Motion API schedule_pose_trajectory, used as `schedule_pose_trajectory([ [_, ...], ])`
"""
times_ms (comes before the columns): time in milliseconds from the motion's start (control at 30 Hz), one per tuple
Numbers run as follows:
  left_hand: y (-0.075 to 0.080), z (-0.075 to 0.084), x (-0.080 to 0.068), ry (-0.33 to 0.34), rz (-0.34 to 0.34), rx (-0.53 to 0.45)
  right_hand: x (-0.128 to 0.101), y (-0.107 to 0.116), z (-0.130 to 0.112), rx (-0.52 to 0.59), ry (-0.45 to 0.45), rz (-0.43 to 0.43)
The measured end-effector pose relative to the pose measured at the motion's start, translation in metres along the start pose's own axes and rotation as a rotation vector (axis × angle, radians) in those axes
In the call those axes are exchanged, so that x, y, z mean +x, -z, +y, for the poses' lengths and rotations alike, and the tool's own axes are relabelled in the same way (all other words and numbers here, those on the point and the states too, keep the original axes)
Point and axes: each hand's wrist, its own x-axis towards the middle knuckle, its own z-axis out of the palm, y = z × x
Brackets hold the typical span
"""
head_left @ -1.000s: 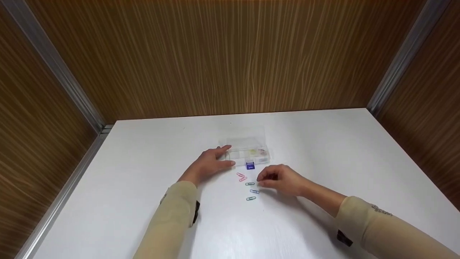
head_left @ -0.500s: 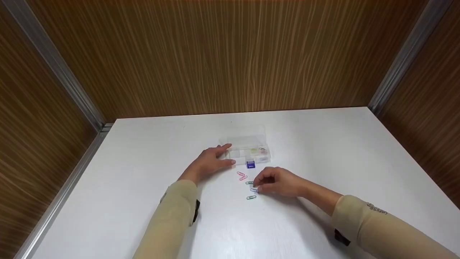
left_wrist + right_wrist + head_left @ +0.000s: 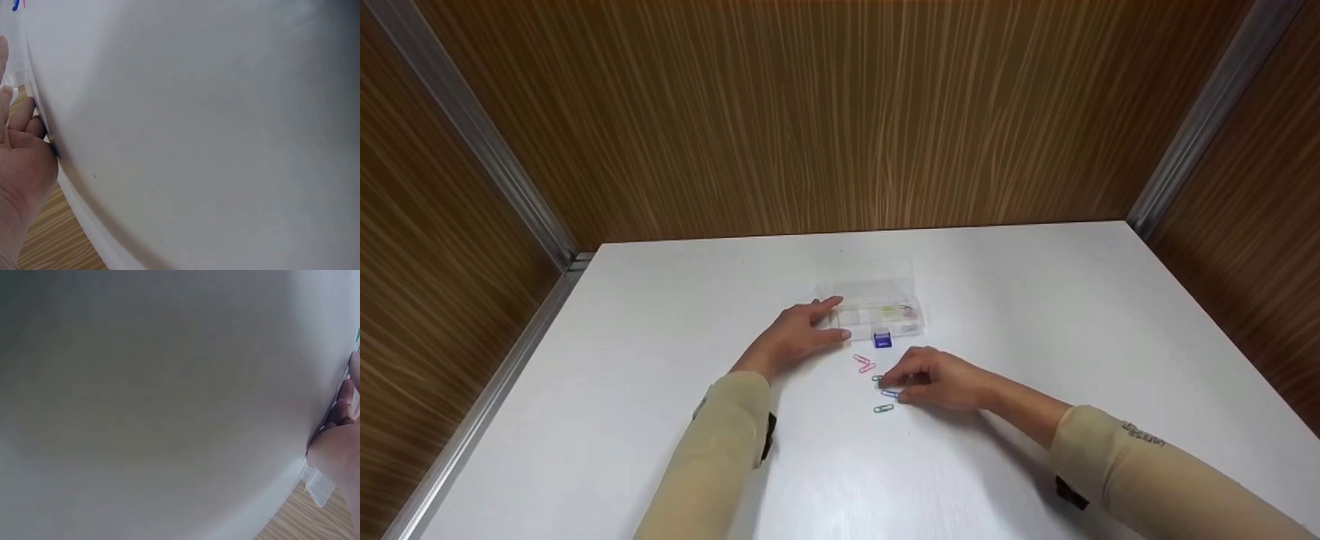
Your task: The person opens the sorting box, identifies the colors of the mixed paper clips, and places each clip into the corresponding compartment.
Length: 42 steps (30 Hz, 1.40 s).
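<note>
A clear plastic compartment box [image 3: 859, 330] lies with its lid [image 3: 866, 288] raised at the back and a blue latch [image 3: 882, 340] in front. My left hand [image 3: 799, 330] rests at its left end, thumb at the front edge, forefinger extended near the back. Two pink paper clips [image 3: 868, 367] lie before the box. My right hand [image 3: 941, 377] is bent over the clips, thumb and forefinger apart. The forefinger partly hides a green paper clip [image 3: 876, 379]; the thumb meets the end of a blue paper clip [image 3: 889, 394]. Another green paper clip [image 3: 883, 409] lies nearer me.
Yellowish small items [image 3: 887, 309] and some dark or reddish ones [image 3: 908, 310] sit in the box's right-hand compartments. The white table [image 3: 660, 315] backs onto a wood-grain panel [image 3: 840, 120], with similar panels at both sides.
My right hand has shifted left onto the clips, its forefinger coming over the upper green one and its thumb reaching the blue one. The left hand stays at the box.
</note>
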Motion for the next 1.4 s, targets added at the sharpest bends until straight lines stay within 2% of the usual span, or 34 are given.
schedule_pose_trajectory([
  [333,0.0017,0.0015,-0.0003,0.008,0.008,0.006,0.0009,0.0011,-0.0021,-0.052,-0.021,-0.014],
  [567,0.0021,0.0018,-0.0002,-0.022,0.007,-0.015,0.002,0.0005,-0.0036,-0.007,0.008,0.005],
  [1033,0.001,0.002,0.0022,0.028,-0.001,-0.036,0.0018,-0.0004,-0.003,-0.042,0.008,0.032],
  [1400,0.0005,0.002,-0.0018,0.013,0.003,-0.015,0.0015,-0.0024,0.0003,-0.077,-0.002,0.017],
])
